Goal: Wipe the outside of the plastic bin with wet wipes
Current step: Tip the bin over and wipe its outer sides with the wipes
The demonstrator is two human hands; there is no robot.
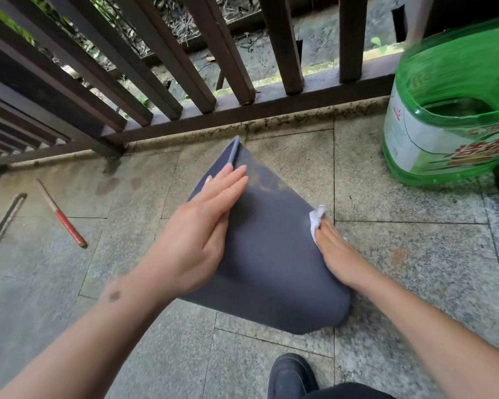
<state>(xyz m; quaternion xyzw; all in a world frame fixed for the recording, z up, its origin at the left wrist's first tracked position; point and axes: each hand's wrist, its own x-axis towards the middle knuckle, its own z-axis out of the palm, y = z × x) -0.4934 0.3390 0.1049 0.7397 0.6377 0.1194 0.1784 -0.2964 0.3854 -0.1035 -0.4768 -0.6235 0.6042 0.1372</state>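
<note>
On the stone-tiled floor [415,254], just inside a dark railing [242,105], the plastic bin [271,254] is laid on its side, dark grey, with its rim end turned away toward the railing and its rounded base nearest the viewer. It is steadied by the left hand [202,231], which is laid flat on the upper left wall, the fingers [231,180] straight and held together, reaching almost to the rim edge; nothing is gripped by it. A white wet wipe [317,223] is pressed against the right wall by the right hand [337,254]; its fingers appear extended along the wall over the wipe, though whether the wipe is pinched cannot be told, since the fingertips are hidden by it. Brownish grime is seen near the rim, still to be wiped. The bin is judged to be light and empty, with thin walls that are stiff at the rim and corners but likely to flex under pressure in the middle of a face. Its smooth surface, once wetted, is expected to be slippery, so it is best held at the rim edge or a corner rather than on a flat wall. A large green plastic bottle [444,110] stands well apart at the right, and a red-tipped stick [61,214] lies well apart at the left.
</note>
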